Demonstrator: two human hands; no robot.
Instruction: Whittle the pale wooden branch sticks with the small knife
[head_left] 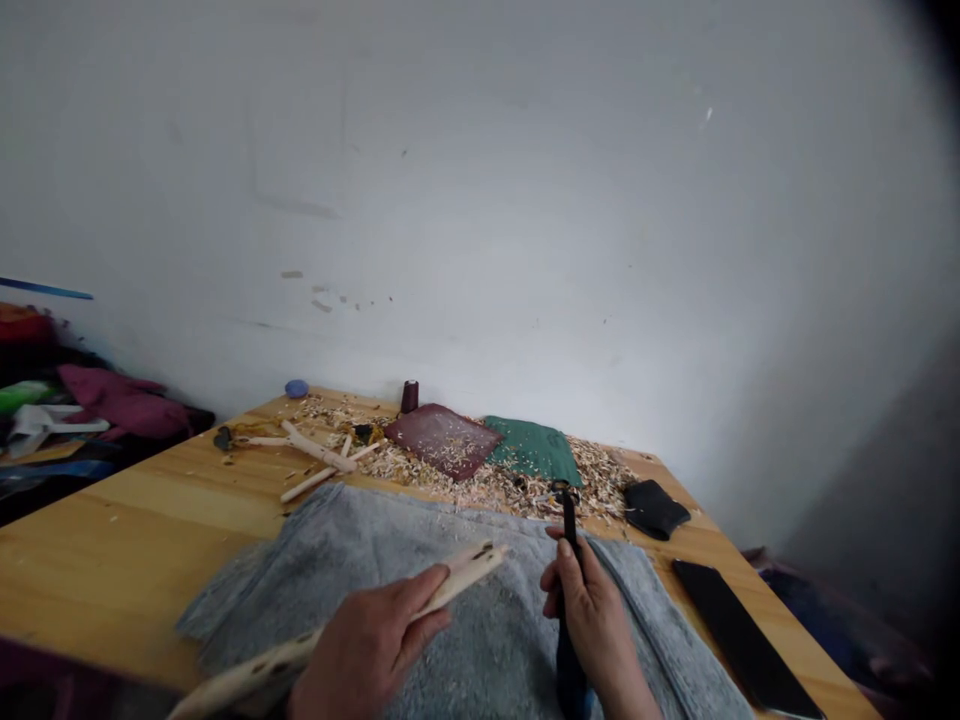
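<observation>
My left hand (371, 640) is wrapped round a peeled wooden stick (466, 578), pale with a few dark knots. Its cut end points up and right, and the other end runs down to the lower left. In my right hand (594, 612) I grip a dark, slim, knife-like tool (569, 520), held upright with the thumb along it; its exact kind is hard to make out. The tool and the stick are apart. Both hands are above a grey cloth (375, 530) draped over the front of the table.
Wood shavings (604, 475) cover the back of the wooden table (127, 540), around a maroon cloth (442, 440) and a green cloth (531, 447). Peeled branches (319, 450) lie at left. A thread spool (409, 396), black pouch (655, 508) and black phone (739, 635) are also there.
</observation>
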